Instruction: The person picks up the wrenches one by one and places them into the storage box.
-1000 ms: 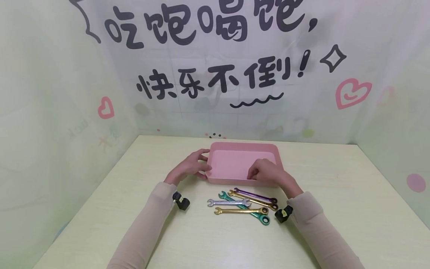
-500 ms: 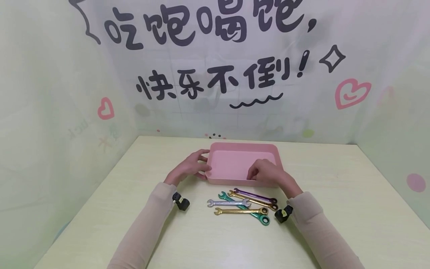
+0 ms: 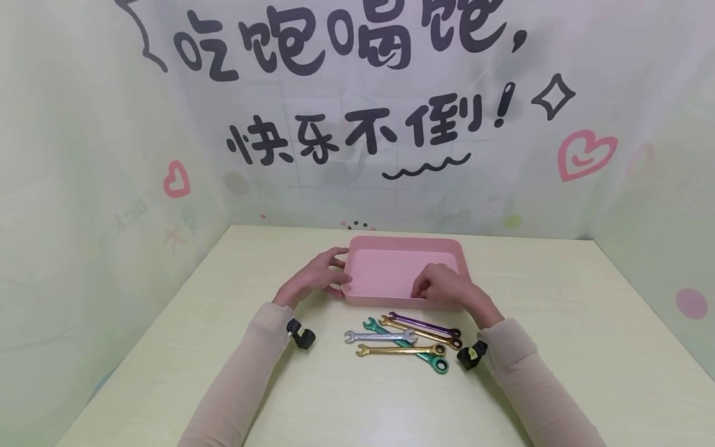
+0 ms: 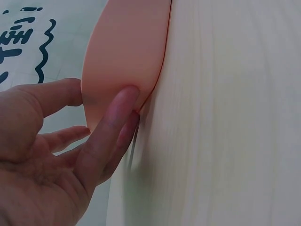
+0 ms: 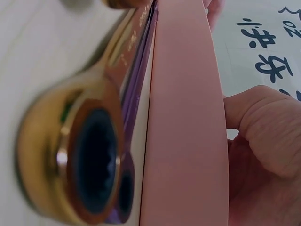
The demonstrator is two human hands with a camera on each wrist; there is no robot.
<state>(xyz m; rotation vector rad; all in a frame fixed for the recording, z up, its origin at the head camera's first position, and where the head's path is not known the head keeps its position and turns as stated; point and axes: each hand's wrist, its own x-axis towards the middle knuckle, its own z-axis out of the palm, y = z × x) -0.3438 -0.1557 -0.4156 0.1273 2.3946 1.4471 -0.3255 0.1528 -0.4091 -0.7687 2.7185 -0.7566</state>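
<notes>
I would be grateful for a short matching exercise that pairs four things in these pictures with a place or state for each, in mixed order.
Things
1. left hand
2. green wrench
3. silver wrench
4. purple wrench

Places and states
A. has an open fork at each end
B. is the wrench lying closest to the pink tray
C. touches the pink tray's left end
D. lies partly beneath the gold wrench that is nearer the person

Right pairs: 1-C, 2-D, 3-A, 4-B
</notes>
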